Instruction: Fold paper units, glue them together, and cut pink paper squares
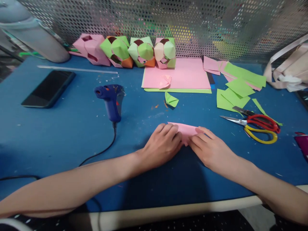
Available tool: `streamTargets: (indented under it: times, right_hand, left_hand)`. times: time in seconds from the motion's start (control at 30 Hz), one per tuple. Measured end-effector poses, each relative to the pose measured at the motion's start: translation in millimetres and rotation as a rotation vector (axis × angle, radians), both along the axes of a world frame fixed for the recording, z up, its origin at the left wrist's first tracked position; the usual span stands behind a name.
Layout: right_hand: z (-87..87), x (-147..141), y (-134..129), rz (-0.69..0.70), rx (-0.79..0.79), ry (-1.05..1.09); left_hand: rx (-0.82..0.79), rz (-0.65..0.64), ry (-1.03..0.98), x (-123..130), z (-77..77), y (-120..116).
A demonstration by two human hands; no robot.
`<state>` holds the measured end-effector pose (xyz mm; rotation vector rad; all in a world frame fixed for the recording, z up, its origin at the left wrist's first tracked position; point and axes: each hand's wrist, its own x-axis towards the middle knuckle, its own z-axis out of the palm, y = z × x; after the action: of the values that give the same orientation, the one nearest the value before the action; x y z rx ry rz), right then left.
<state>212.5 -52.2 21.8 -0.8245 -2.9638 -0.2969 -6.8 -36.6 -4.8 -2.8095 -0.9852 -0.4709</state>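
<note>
A folded piece of pink paper (186, 130) is held between my two hands, just above or on the blue table. My left hand (163, 142) has its fingers curled over the paper's left end. On the right end, my right hand (209, 144) grips with thumb and fingers; part of the paper is hidden under both hands. Beyond them lies a small folded green paper piece (171, 99). A similar pink folded piece (165, 81) rests on a stack of pink and green sheets (187, 72).
A blue glue gun (112, 101) with its cord and a phone (49, 88) lie left. Several paper polyhedra (92, 49) line the perforated metal screen (192, 25). Right are green paper scraps (240, 88), a cutter (244, 111) and scissors (262, 133). A bottle (40, 38) stands far left.
</note>
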Motion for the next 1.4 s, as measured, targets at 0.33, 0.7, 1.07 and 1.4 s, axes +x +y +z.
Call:
streamTargets:
  times: [0.33,0.7,1.07,1.4]
  right_hand:
    - [-2.4,7.5,6.4,-0.038,-0.165,0.077]
    - [2.7,7.6,2.6,-0.001,-0.098,0.083]
    - [1.8,3.0,-3.9,-0.017,-0.067,0.076]
    - [0.0,-0.3,-9.0,-0.004,-0.01,0.03]
  left_hand:
    - [-0.033,-0.026,-0.126,-9.4,-2.2,13.1]
    - [-0.012,-0.023,-0.101,-8.7,-2.0,12.8]
    - [0.064,-0.111,-0.196,-5.6,5.1,11.5]
    - [-0.109,-0.208,-0.02,13.0,-6.5,2.7]
